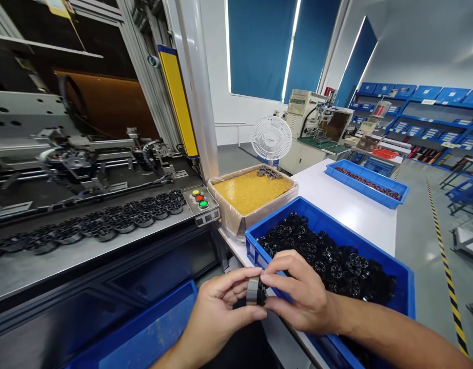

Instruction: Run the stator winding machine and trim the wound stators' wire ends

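Faced white walls (240, 110) and blue blinds (259, 46) at the upper middle of the frame. Held a small round part (252, 292), gray on its left side and black on its right, at the lower middle. Gripped its gray side between the thumb and fingers of the left hand (219, 310); pinched its black side with the thumb and fingertips of the right hand (300, 292). Had a blue bin (355, 230), heaped with black wheels (321, 251), behind the right hand and right of center. Saw, just beside the bin's far left corner, a plastic-lined box (229, 218) with a yellow layer (248, 192) and a few black rings (269, 172) on top. Had a second blue bin (152, 328) at the lower left, below a machine (80, 161) with a ledge (105, 256) full of more black rings (124, 224) and a panel (188, 198) of yellow, red and green buttons (199, 198). Saw a white fan (272, 138) above center, a long blue tray (357, 188) of small red pieces (369, 183) on a white table (375, 228) at the right, and shelves (408, 117) of blue boxes (427, 92) at the upper right.
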`<state>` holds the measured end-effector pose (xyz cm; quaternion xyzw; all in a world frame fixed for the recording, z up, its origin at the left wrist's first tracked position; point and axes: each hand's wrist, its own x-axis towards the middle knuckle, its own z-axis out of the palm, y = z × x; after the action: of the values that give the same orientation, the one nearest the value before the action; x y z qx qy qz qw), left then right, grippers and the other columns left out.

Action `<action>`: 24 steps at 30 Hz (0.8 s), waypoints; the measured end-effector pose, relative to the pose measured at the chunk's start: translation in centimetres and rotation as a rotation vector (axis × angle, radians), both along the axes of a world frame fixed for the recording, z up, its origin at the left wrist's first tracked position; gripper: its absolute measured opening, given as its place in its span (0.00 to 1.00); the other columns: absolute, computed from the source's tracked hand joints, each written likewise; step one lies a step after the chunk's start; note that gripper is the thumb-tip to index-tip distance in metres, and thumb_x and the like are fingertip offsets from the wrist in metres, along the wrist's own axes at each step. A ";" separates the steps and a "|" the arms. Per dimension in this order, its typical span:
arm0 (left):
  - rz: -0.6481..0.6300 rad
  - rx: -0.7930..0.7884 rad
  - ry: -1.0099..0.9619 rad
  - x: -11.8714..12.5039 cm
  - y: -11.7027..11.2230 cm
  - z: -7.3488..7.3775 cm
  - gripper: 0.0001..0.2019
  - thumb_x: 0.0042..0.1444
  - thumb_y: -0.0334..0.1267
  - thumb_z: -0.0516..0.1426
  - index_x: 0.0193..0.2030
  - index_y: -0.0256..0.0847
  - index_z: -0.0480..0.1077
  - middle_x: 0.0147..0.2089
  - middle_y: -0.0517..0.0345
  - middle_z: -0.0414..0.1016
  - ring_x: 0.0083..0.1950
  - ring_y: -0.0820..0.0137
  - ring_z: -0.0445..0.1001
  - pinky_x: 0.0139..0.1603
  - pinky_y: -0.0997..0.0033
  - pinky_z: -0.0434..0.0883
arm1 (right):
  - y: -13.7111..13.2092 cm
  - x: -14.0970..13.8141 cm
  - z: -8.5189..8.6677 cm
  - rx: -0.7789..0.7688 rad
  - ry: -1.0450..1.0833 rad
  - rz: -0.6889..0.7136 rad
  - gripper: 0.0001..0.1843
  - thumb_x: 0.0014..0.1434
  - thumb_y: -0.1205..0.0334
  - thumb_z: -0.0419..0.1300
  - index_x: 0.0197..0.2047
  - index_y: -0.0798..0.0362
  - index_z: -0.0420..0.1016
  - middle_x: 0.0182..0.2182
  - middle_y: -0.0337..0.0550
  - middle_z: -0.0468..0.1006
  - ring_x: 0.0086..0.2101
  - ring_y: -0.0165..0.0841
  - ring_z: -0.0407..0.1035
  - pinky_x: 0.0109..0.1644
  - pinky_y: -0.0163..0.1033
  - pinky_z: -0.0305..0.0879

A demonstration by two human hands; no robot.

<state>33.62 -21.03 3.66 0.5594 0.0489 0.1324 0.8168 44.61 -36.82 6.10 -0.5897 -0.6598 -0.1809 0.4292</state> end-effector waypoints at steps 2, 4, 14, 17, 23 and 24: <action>-0.028 -0.036 0.012 0.0 0.1 -0.1 0.24 0.33 0.23 0.72 0.40 0.42 0.82 0.36 0.56 0.86 0.39 0.59 0.85 0.40 0.68 0.83 | -0.1 0.0 -0.2 -0.006 -0.071 -0.004 0.22 0.61 0.71 0.59 0.59 0.55 0.66 0.41 0.52 0.76 0.42 0.39 0.71 0.45 0.48 0.74; -0.043 -0.047 0.023 0.0 0.1 -0.3 0.24 0.33 0.23 0.73 0.41 0.44 0.82 0.37 0.57 0.86 0.39 0.60 0.85 0.40 0.69 0.82 | -0.1 -0.3 -0.5 -0.009 -0.133 -0.012 0.21 0.62 0.71 0.59 0.58 0.58 0.67 0.42 0.54 0.76 0.43 0.39 0.71 0.46 0.48 0.75; 0.030 0.346 0.044 -0.8 1.9 -1.7 0.18 0.61 0.41 0.60 0.57 0.45 0.75 0.56 0.49 0.79 0.45 0.64 0.81 0.46 0.70 0.78 | -0.9 9.3 -2.0 -0.494 0.303 -0.593 0.20 0.64 0.54 0.61 0.55 0.56 0.73 0.48 0.52 0.76 0.47 0.38 0.72 0.51 0.46 0.72; 0.025 0.285 0.112 -0.5 3.3 -2.6 0.19 0.62 0.43 0.58 0.59 0.45 0.73 0.55 0.48 0.79 0.45 0.63 0.80 0.46 0.66 0.78 | -1.3 12.3 -5.6 -0.727 0.357 -0.630 0.11 0.63 0.59 0.64 0.43 0.59 0.77 0.38 0.48 0.79 0.40 0.37 0.75 0.48 0.47 0.73; 0.142 0.513 0.089 -0.4 3.4 -2.1 0.18 0.51 0.42 0.67 0.50 0.47 0.79 0.44 0.53 0.78 0.41 0.65 0.76 0.38 0.73 0.75 | -0.4 12.1 -10.0 -0.918 0.412 -0.580 0.11 0.66 0.57 0.60 0.46 0.56 0.75 0.45 0.45 0.78 0.44 0.36 0.74 0.50 0.48 0.72; 0.159 0.610 0.065 -0.5 3.2 -1.9 0.17 0.49 0.41 0.67 0.48 0.47 0.80 0.41 0.54 0.77 0.38 0.66 0.75 0.35 0.74 0.74 | -0.1 11.9 -10.2 -0.915 0.429 -0.590 0.12 0.66 0.56 0.60 0.46 0.56 0.75 0.44 0.44 0.78 0.43 0.35 0.74 0.50 0.48 0.73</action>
<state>33.15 -17.85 1.79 0.7769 0.0767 0.1865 0.5965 56.53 -36.89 -4.11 -0.8974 -0.3770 0.1340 0.1863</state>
